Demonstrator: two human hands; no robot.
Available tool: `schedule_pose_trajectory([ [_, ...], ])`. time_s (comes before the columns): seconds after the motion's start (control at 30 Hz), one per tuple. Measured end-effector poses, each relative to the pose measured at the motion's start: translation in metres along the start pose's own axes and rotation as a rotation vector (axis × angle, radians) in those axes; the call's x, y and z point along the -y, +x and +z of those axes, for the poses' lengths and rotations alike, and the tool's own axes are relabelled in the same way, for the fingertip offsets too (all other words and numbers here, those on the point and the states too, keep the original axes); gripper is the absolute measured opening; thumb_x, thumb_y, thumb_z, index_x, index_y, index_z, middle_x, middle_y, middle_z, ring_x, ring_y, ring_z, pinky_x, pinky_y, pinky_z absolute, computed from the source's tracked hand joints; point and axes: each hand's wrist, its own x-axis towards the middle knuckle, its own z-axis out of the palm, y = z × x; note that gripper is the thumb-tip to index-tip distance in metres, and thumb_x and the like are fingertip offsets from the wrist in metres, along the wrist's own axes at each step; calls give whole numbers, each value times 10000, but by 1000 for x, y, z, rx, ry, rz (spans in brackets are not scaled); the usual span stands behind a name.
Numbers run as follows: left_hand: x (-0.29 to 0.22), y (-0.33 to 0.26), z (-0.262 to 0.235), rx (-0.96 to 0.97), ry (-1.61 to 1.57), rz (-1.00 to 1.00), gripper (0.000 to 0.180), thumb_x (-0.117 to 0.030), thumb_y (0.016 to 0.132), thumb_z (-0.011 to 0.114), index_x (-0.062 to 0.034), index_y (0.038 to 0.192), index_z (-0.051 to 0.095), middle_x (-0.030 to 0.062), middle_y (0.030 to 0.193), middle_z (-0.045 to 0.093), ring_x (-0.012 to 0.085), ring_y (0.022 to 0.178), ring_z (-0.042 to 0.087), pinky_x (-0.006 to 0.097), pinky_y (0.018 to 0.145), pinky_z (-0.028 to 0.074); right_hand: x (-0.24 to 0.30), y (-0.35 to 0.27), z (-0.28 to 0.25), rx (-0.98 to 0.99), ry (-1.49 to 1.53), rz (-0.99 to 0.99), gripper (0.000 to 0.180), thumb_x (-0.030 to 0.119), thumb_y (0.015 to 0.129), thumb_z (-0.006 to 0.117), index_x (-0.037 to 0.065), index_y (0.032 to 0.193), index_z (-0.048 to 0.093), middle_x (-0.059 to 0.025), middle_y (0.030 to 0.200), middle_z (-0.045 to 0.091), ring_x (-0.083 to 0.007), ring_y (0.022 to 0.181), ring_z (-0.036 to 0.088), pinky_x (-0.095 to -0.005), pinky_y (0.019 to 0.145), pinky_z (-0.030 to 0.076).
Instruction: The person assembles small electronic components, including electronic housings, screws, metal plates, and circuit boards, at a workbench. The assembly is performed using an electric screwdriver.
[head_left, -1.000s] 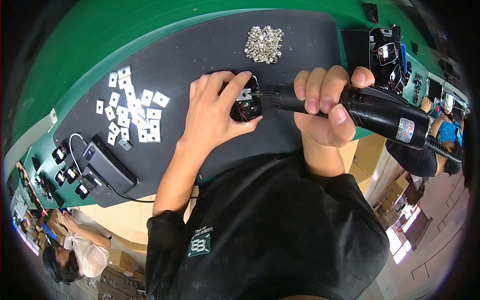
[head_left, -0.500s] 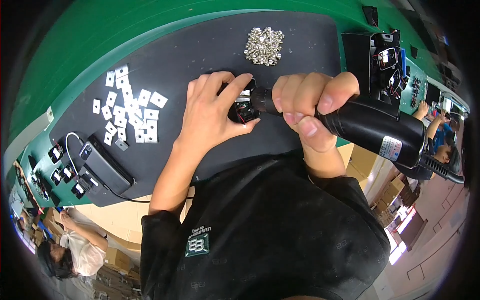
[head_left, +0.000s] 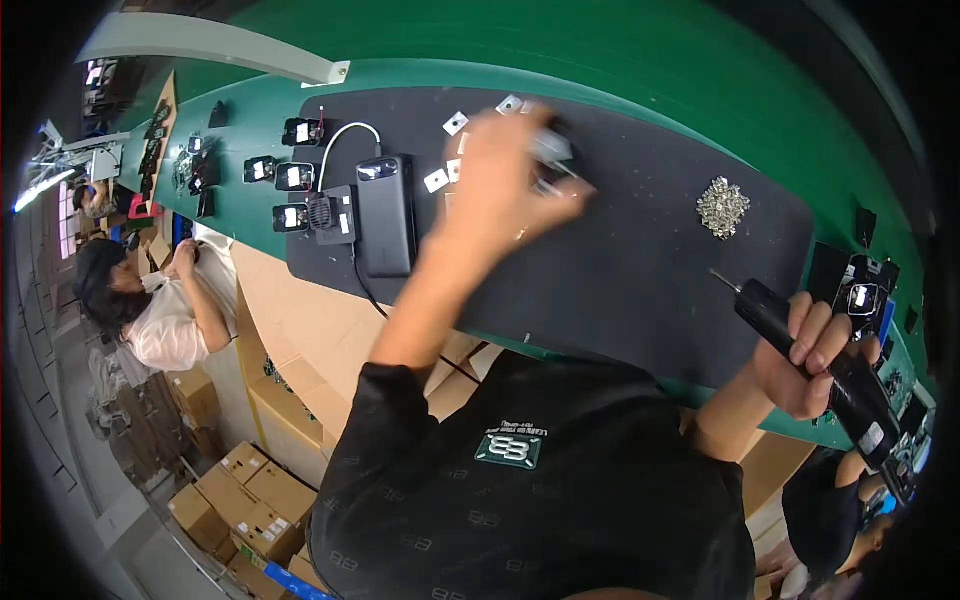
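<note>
My left hand [head_left: 495,175], blurred by motion, is closed on a small black housing [head_left: 556,150] over the small square metal plates with a centre hole [head_left: 456,124]; its palm and arm hide many of them. The housing's inside is smeared. Low at the right, my right hand [head_left: 812,362] wraps round a black electric screwdriver [head_left: 766,308], whose thin bit points up and left over the dark mat [head_left: 620,270]. Beyond the bit lies a heap of silvery screws [head_left: 722,208].
A black power bank [head_left: 385,225] with a white cable [head_left: 328,150] lies at the mat's left. Several black housings [head_left: 260,169] sit beside it on the green table. More parts fill a black box [head_left: 835,270] at right. People sit at left [head_left: 175,320] and right [head_left: 825,510].
The view has turned left. My left hand has carried the housing left to the metal plates. My right hand has drawn the screwdriver off the housing and back to the right, baring its bit.
</note>
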Motion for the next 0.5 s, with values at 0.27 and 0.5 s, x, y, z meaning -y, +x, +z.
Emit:
schedule_pose_trajectory([
  [0.27, 248, -14, -152, -496, 495, -371, 671, -371, 675, 782, 62, 1132, 551, 223, 1045, 621, 321, 990, 602, 389, 876, 454, 13, -33, -38, -314, -304, 3, 479, 121, 817, 588, 106, 1271, 438, -4, 733, 440, -119, 625, 413, -303, 626, 341],
  [0.5, 364, -38, -195, -205, 262, -673, 823, -526, 759, 693, 120, 1228, 496, 206, 1072, 636, 232, 945, 603, 314, 872, 448, -10, -25, -44, -639, -413, -98, 469, 58, 787, 650, 45, 1196, 421, -56, 718, 526, -171, 620, 507, -370, 626, 453],
])
